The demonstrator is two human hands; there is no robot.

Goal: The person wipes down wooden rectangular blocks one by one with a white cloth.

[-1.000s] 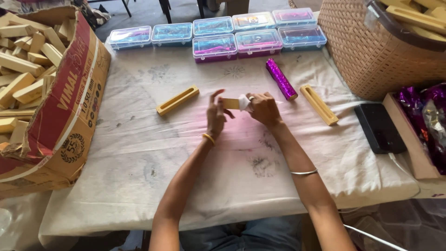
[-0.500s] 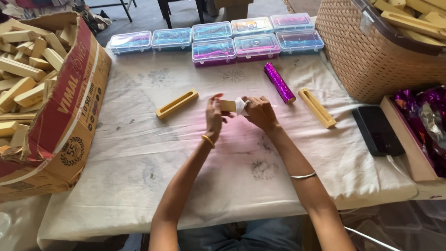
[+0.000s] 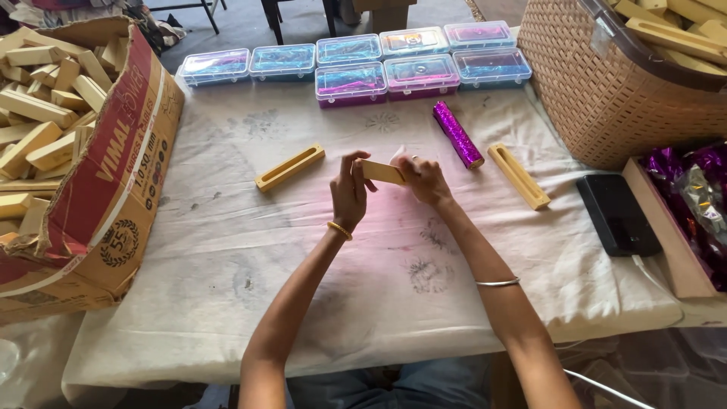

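Observation:
My left hand (image 3: 350, 189) and my right hand (image 3: 424, 180) together hold a short yellow wooden block (image 3: 381, 172) just above the cloth-covered table (image 3: 227, 257). The left fingers pinch its left end; the right hand grips its right end, with a bit of clear wrap at the fingers. A slotted yellow wooden holder (image 3: 289, 167) lies to the left of my hands. Another slotted holder (image 3: 519, 176) lies to the right. A glittery purple wrapped stick (image 3: 457, 134) rests between the right holder and my hands.
A torn cardboard box (image 3: 113, 182) full of wooden blocks sits at left. Several clear plastic cases (image 3: 356, 64) line the far edge. A woven basket (image 3: 606, 98) of blocks stands at right, with a black phone (image 3: 617, 214) and a tray of purple foil (image 3: 693, 197) nearby.
My hands have shifted slightly while working the block, and more of its yellow length now shows between them. The other things on the table have not moved.

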